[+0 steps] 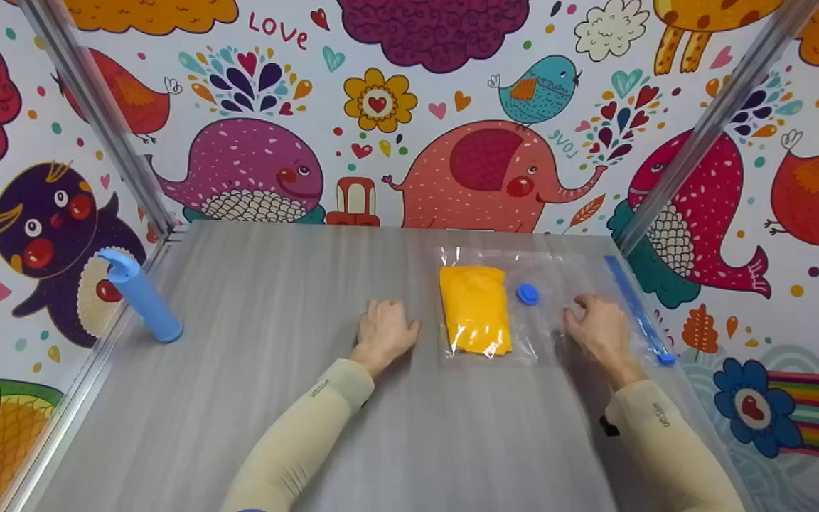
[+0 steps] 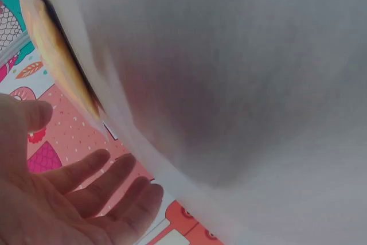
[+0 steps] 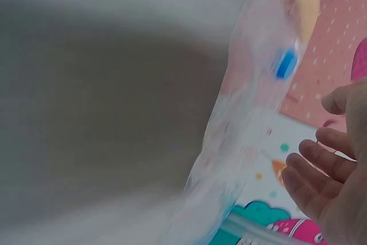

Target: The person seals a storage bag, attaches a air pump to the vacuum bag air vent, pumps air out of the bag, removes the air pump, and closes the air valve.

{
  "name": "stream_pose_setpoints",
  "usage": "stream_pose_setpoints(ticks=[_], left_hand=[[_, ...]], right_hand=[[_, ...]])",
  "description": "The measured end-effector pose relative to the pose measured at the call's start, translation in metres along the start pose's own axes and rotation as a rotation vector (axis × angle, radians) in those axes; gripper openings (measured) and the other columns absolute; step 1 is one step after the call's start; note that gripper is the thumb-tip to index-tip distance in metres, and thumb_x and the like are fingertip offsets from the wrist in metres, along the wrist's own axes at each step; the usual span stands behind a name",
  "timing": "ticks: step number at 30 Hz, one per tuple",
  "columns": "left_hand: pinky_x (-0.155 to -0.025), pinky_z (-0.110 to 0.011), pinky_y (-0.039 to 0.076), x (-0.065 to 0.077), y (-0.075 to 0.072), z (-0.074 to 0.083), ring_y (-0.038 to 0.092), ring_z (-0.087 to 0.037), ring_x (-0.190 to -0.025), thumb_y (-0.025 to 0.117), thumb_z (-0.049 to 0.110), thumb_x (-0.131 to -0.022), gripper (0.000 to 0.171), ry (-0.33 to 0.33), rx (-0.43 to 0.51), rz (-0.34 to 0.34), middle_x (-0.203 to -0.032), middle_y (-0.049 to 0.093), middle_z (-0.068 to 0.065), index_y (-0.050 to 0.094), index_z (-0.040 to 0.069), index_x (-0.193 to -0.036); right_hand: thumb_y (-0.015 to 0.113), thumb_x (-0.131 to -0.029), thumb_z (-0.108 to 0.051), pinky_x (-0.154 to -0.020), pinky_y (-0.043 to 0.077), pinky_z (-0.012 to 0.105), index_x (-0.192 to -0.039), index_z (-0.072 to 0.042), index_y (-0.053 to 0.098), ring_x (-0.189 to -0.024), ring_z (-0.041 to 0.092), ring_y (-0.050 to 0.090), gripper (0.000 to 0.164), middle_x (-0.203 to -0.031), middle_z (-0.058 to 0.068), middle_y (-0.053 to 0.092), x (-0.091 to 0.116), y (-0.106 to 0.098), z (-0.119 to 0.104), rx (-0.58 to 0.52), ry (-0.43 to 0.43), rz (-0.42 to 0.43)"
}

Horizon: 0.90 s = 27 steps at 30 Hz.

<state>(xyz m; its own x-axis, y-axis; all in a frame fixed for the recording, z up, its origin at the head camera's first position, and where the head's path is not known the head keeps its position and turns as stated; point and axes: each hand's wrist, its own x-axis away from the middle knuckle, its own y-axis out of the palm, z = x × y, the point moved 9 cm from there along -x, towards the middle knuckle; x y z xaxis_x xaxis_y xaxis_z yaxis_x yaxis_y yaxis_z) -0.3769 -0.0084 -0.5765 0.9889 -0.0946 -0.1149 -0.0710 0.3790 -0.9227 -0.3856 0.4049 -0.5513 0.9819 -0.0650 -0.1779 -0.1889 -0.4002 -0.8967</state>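
Note:
On the grey table lies a clear plastic vacuum storage bag (image 1: 555,267) with a round blue valve cap (image 1: 527,294). Folded yellow cloth (image 1: 475,310) fills its left end, and a blue zip strip (image 1: 638,309) with a slider runs along its right end. My left hand (image 1: 385,331) is just left of the bag; in the left wrist view its fingers (image 2: 94,190) are loosely bent around nothing. My right hand (image 1: 600,328) hovers over the bag's right part, between cap and zip strip. Its fingers (image 3: 321,170), relaxed and slightly curved, hold nothing in the right wrist view.
A light blue hand pump (image 1: 143,299) stands at the table's left edge. Metal frame posts (image 1: 107,117) rise at both back corners. Walls printed with cartoon animals close off the back and sides of the grey table (image 1: 296,299).

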Motion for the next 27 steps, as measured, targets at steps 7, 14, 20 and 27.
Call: stream_pose_setpoints(ticks=[7,14,20,27], left_hand=[[-0.106,-0.061,0.06,-0.003,0.008,0.013,0.071,-0.038,-0.117,0.073,0.047,-0.106,0.047,-0.011,0.004,-0.031,-0.119,0.082,-0.017,0.08,0.002,-0.119],[-0.104,-0.058,0.061,-0.007,0.014,0.021,0.07,-0.038,-0.117,0.073,0.049,-0.105,0.052,-0.051,0.057,-0.061,-0.121,0.08,-0.018,0.079,0.0,-0.122],[-0.099,-0.054,0.062,-0.007,0.017,0.026,0.069,-0.037,-0.113,0.074,0.049,-0.105,0.052,-0.059,0.114,-0.055,-0.118,0.079,-0.018,0.078,0.0,-0.12],[-0.089,-0.053,0.065,-0.006,0.025,0.031,0.072,-0.033,-0.096,0.073,0.052,-0.105,0.053,-0.07,0.189,-0.082,-0.092,0.077,-0.012,0.071,0.007,-0.075]], right_hand=[[0.063,-0.11,-0.034,-0.108,0.057,0.075,-0.144,0.007,0.067,-0.127,0.059,0.07,0.053,-0.139,0.037,0.072,-0.004,-0.006,0.036,0.042,0.061,-0.063],[0.058,-0.113,-0.041,-0.121,0.043,0.082,-0.155,0.007,0.057,-0.141,0.062,0.058,0.064,-0.153,0.04,0.061,-0.007,-0.011,0.075,0.024,0.201,-0.15],[0.056,-0.113,-0.048,-0.122,0.043,0.082,-0.164,0.008,0.045,-0.139,0.061,0.055,0.076,-0.158,0.041,0.053,-0.005,-0.02,0.102,0.034,0.326,-0.194],[0.059,-0.11,-0.058,-0.127,0.026,0.088,-0.173,0.007,0.027,-0.153,0.066,0.034,0.096,-0.173,0.042,0.031,0.004,-0.019,0.129,0.0,0.448,-0.289]])
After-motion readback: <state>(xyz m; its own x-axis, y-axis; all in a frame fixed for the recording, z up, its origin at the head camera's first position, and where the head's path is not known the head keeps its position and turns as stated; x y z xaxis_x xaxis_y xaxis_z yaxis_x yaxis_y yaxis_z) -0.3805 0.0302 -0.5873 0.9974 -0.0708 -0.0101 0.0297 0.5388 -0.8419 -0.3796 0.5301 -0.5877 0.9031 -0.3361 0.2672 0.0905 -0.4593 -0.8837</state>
